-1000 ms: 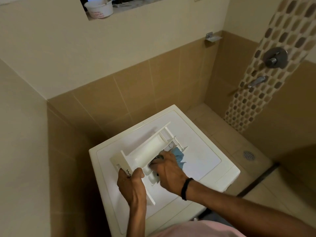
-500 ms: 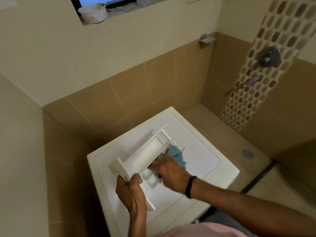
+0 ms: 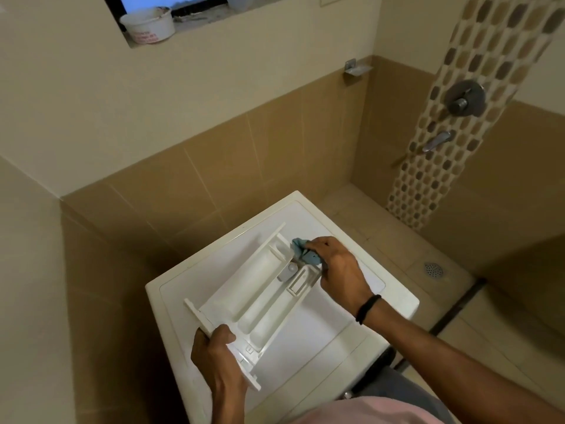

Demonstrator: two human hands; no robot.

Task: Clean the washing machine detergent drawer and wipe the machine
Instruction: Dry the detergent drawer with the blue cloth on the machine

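Note:
The white detergent drawer point(image 3: 253, 298) lies on top of the white washing machine point(image 3: 342, 325), its front panel toward me and its compartments facing up. My left hand point(image 3: 218, 359) grips the drawer's front panel at its near end. My right hand point(image 3: 339, 267) holds a bunched blue cloth point(image 3: 302, 250) and presses it against the far right end of the drawer, beside a small grey siphon cap point(image 3: 289, 270).
Brown tiled walls close in behind and to the left of the machine. A shower valve point(image 3: 464, 97) and spout point(image 3: 435, 140) sit on the mosaic strip at right, above a floor drain point(image 3: 433, 269). A white tub point(image 3: 148, 24) stands on the window ledge.
My right hand has slid the blue cloth from the drawer's middle compartments to its far right end. The drawer now lies flatter with its compartments exposed. My left hand keeps its grip.

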